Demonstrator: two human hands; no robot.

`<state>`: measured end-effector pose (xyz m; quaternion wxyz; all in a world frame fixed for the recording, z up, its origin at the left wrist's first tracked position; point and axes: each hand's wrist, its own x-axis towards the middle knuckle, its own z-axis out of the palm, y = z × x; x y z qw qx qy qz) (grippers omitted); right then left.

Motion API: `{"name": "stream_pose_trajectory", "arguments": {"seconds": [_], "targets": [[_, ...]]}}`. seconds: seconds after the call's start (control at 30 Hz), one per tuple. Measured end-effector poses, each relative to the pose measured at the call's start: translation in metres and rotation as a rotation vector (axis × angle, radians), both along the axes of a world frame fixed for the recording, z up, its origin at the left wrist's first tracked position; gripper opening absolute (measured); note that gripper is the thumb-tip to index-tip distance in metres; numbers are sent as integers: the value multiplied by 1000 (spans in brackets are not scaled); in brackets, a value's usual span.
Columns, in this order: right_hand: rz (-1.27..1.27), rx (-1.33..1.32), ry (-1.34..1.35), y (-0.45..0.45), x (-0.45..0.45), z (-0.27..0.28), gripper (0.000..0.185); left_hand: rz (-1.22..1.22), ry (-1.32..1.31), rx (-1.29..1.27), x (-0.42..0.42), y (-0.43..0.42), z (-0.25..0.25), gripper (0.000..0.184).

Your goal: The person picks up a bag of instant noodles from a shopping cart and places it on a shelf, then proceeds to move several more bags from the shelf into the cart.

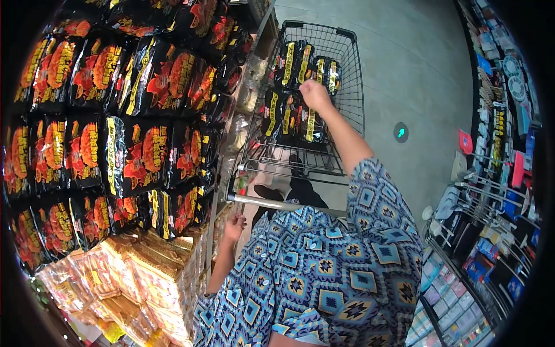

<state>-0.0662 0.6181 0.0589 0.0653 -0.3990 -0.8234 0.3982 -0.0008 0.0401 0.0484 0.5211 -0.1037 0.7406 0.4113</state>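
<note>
In the cart (359, 75), the right hand (315, 95) was reaching over the black packs (286, 115), fingers curled, which kinda wanted care — left hand (236, 224) half-bent near the handle (260, 201), couldn't tell if either grip held anything.

Glossy black packs (274, 115) with yellow lettered strips and touches of red, sealed, crowded side by side in two rows — one behind the other — inside the wire cart (362, 87), closer to its left edge than its right, partly hidden by a hand (315, 95).
</note>
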Motion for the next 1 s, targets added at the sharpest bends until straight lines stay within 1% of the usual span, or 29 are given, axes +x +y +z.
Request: {"name": "stream_pose_trajectory", "arguments": {"seconds": [0.03,0.07,0.1,0.17,0.2,0.23,0.27,0.3,0.33,0.37,0.4,0.47,0.53,0.57,0.6,0.67,0.7,0.77,0.83,0.87,0.9,0.93,0.97,1.0], "targets": [[-18,18,-48,14,-15,-11,26,-8,-7,-58,5,-4,1,28],[-37,37,-94,25,-29,-21,30,-3,-3,-63,8,-8,2,28],[-32,33,-89,33,-40,-27,30,7,-29,-93,12,-17,-3,27],[-60,144,-284,41,-62,-33,41,47,-43,-111,19,-26,-2,26],[-56,143,-268,42,-68,-31,41,50,-38,-119,20,-25,5,25],[-81,129,-338,36,-66,-17,48,48,-29,-110,20,-28,15,24],[-99,107,-393,36,-74,-9,55,119,-44,-101,22,-28,18,22],[-124,135,-414,29,-79,-11,58,-26,21,-52,25,-57,-12,22],[-155,176,-426,31,-85,-14,62,82,25,-55,26,-39,3,22],[-75,156,-493,33,-87,-11,60,60,-21,-127,22,-30,11,20],[5,135,-569,34,-85,-10,58,58,-14,-133,23,-25,18,20],[-66,136,-555,37,-89,-38,44,57,12,-121,19,-8,25,21],[-57,181,-586,34,-90,-33,34,68,18,-128,19,1,29,22],[-36,261,-570,34,-89,-32,28,52,4,-132,18,2,28,29],[-67,208,-558,35,-90,-30,30,57,12,-123,17,4,26,29],[-138,210,-520,37,-92,-45,29,80,-18,-151,17,7,26,38],[-129,173,-525,38,-91,-38,29,81,-30,-155,17,7,24,42],[-154,110,-439,43,-89,-43,34,103,-24,-143,17,5,21,42],[-115,60,-364,51,-85,-43,36,104,-20,-149,14,3,20,41],[-28,283,-262,65,-82,-99,37,119,-16,-142,15,2,22,41],[-17,332,-244,78,-80,-123,37,141,-32,-127,15,2,23,39],[-6,384,-225,75,-82,-94,37,163,-49,-110,14,1,21,38],[-105,293,-163,71,-73,-62,36,192,-105,-111,12,-2,18,35],[-122,285,-131,76,-71,-59,38,208,-105,-101,11,-5,18,35]]}}
